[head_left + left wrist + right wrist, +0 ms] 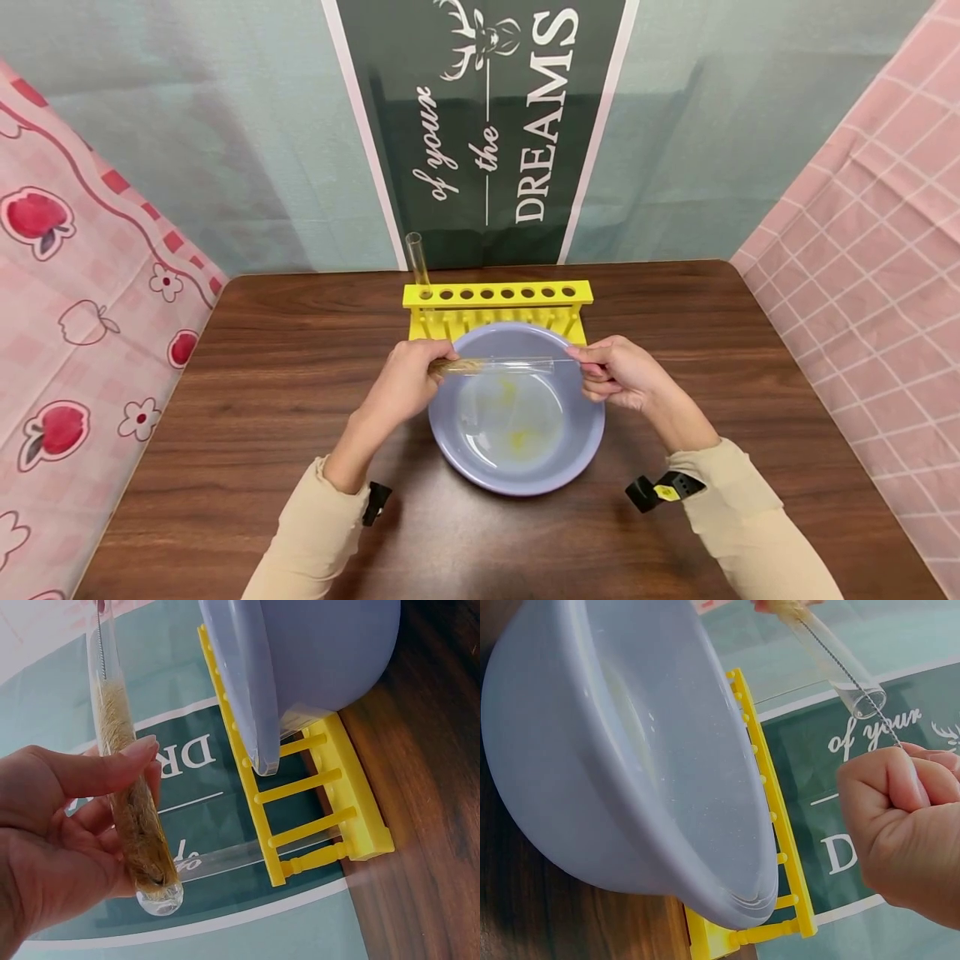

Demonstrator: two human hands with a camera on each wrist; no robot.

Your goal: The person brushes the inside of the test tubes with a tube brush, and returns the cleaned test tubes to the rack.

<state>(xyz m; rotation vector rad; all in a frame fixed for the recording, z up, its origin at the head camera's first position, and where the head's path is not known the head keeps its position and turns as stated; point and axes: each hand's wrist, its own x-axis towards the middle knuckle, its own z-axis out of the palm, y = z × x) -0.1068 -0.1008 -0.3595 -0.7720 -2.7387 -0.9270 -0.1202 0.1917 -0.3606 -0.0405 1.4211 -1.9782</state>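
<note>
A clear glass test tube (pixel 528 365) lies nearly level above the blue-purple basin (pixel 517 483). My left hand (pixel 408 379) grips it near its rounded closed end, thumb and fingers wrapped about the glass. Inside the tube, tan bristles of a test tube brush (pixel 135 802) reach down close to the bottom. The brush's twisted wire handle (pixel 847 671) comes out of the open mouth. My right hand (pixel 618 373) pinches that wire just beyond the mouth, with its fingers curled. Cloudy water with yellowish patches stands in the basin.
Behind the basin stands a yellow test tube rack (pixel 498 293) with a row of holes. Another glass test tube (pixel 417 260) leans upright in its leftmost hole. The wooden table (pixel 285 400) meets a hanging cloth (pixel 277 150) at the back.
</note>
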